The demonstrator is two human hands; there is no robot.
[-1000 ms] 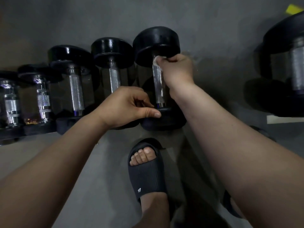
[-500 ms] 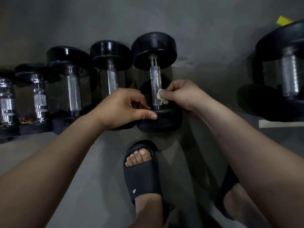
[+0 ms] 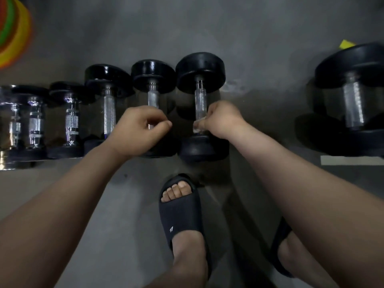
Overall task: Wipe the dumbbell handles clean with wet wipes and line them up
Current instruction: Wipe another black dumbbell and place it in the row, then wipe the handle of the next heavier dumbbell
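We see the right hand (image 3: 222, 119) curled tight around the near end of a dumbbell handle (image 3: 200, 104), fingers pinching a small white wet wipe (image 3: 197, 127) against the knurled metal just above the near weight head. That dumbbell (image 3: 200, 73) lies on the grey floor (image 3: 259, 59) with its handle pointing away from us, the last on the right of a row.

The left hand (image 3: 138, 132) is loosely fisted, thumb pressed to the curled forefinger, and hovers over the near end of the neighbouring dumbbell (image 3: 153, 74); it covers that handle's lower part, so we cannot tell whether it grips the metal or only rests over it.

Leftward the row goes on side by side: a third black-headed dumbbell (image 3: 108, 76), then a smaller one (image 3: 71, 121) and chrome ones (image 3: 20, 125) running to the left edge of the view.

Well apart to the right lies a larger dumbbell (image 3: 353, 104), with a pale strip (image 3: 351, 160) on the floor just in front of it and a yellow scrap (image 3: 346, 45) behind it. A stack of bright cones (image 3: 12, 32) sits at the far left corner.

Nearest us, a foot in a black slide sandal (image 3: 182, 217) points toward the wiped dumbbell, toes close to its near head; the other sandal (image 3: 280, 242) shows partly behind the right forearm.
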